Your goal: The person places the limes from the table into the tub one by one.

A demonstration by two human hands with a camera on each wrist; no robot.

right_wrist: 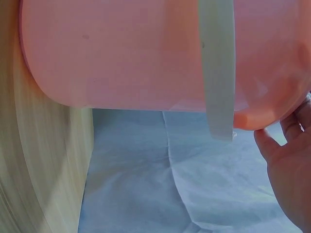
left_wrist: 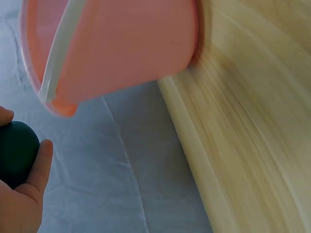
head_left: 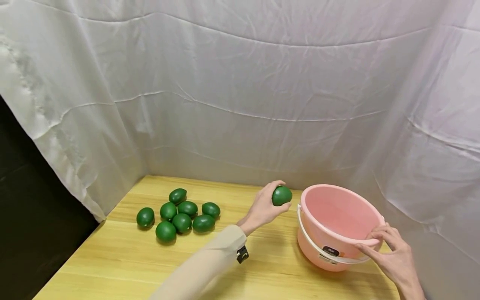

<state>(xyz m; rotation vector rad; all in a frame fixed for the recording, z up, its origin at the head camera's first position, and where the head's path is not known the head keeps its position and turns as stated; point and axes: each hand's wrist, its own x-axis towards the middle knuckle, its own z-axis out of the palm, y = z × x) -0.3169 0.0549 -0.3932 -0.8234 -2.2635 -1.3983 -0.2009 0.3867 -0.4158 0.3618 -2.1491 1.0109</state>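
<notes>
My left hand holds a dark green lime between thumb and fingers, above the table and just left of the pink bucket. In the left wrist view the same lime shows at the left edge, apart from the bucket's rim. My right hand grips the bucket's rim at its near right side, thumb outside and fingers over the edge. The bucket stands upright, and its white handle hangs down on the near side. Several more limes lie grouped on the left part of the table.
The light wooden table ends at a back edge behind the limes and bucket. A pale grey cloth hangs behind and to both sides. A dark area lies beyond the table at left.
</notes>
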